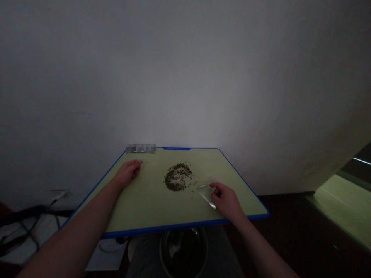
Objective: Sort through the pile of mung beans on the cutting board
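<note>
Clear curved piece (205,192): likely light, slippery (best pinched at its rim); your right grip (226,199) grasps it; your left grip (127,173) curls, contents unclear.

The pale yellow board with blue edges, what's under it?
A round, shiny metal bowl peeks out below the front edge of the board, with dark grey clothed legs on both sides. The board covers the bowl's far side and anything deeper underneath.
</note>
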A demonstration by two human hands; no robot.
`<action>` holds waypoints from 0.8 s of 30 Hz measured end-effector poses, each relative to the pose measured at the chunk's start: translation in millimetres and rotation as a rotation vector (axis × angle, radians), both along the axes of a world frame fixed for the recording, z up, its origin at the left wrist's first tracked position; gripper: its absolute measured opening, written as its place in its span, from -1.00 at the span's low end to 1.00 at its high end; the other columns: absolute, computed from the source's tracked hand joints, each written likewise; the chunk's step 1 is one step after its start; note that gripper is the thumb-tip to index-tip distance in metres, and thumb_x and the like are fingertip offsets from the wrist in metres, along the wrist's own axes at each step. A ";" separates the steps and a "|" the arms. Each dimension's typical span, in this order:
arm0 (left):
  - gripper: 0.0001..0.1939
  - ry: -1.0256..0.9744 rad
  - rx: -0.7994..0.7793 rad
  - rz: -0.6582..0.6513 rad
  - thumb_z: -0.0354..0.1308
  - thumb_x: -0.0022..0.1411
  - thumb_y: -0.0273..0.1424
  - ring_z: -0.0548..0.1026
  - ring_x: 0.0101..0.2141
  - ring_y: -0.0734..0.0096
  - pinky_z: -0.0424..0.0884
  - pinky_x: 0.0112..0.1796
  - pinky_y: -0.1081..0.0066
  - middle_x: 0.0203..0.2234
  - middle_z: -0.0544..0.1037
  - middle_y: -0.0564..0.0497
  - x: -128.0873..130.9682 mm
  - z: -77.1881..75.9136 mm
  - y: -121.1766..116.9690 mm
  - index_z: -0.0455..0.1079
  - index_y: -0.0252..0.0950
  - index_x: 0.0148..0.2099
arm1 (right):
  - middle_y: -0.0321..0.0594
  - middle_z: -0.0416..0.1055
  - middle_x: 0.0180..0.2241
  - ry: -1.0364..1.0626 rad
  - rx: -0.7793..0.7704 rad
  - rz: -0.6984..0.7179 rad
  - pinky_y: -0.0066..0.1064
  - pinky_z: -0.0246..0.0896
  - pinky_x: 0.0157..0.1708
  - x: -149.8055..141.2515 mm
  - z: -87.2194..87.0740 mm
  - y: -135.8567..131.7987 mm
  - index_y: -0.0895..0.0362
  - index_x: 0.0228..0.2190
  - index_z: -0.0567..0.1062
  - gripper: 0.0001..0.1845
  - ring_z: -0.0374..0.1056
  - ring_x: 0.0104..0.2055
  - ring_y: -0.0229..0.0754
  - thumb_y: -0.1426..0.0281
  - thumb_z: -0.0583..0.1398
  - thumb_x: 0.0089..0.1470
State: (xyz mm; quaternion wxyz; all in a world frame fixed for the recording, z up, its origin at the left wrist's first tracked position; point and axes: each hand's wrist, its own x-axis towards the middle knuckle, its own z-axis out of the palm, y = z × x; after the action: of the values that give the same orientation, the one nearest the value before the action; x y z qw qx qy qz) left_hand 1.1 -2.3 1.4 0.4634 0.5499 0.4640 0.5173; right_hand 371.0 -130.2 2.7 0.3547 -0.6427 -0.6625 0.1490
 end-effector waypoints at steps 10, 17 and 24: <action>-0.69 -0.009 -0.012 0.006 0.09 -0.03 -0.23 0.07 -0.76 0.66 -0.07 -0.73 0.55 -0.79 0.13 0.18 2.7 3.9 -2.6 0.13 -0.30 -0.62 | -0.31 0.36 -0.58 -0.035 0.038 0.004 -0.49 0.05 -0.50 -19.3 3.8 3.4 0.12 -0.24 0.44 -0.65 0.23 -0.54 -0.31 0.45 0.05 -0.15; -0.71 -0.003 -0.011 0.015 0.08 -0.04 -0.24 0.06 -0.76 0.64 -0.06 -0.73 0.53 -0.78 0.13 0.18 3.3 4.1 -2.6 0.12 -0.29 -0.62 | -0.31 0.36 -0.57 -0.027 0.039 -0.005 -0.50 0.06 -0.51 -10.4 1.2 0.2 0.14 -0.25 0.44 -0.64 0.23 -0.54 -0.31 0.46 0.05 -0.17; -0.71 0.000 -0.017 0.004 0.07 -0.03 -0.23 0.06 -0.76 0.64 -0.07 -0.73 0.53 -0.78 0.12 0.18 1.4 2.1 -1.2 0.12 -0.29 -0.62 | -0.31 0.36 -0.59 -0.067 0.058 0.028 -0.50 0.05 -0.48 -29.0 4.8 4.3 0.12 -0.24 0.45 -0.64 0.22 -0.55 -0.31 0.47 0.05 -0.15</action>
State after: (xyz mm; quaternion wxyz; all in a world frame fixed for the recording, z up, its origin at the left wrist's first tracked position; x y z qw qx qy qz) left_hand 2.5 -3.5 3.5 0.4671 0.5448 0.4695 0.5144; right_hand 342.0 -125.9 7.6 0.3488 -0.6273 -0.6870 0.1133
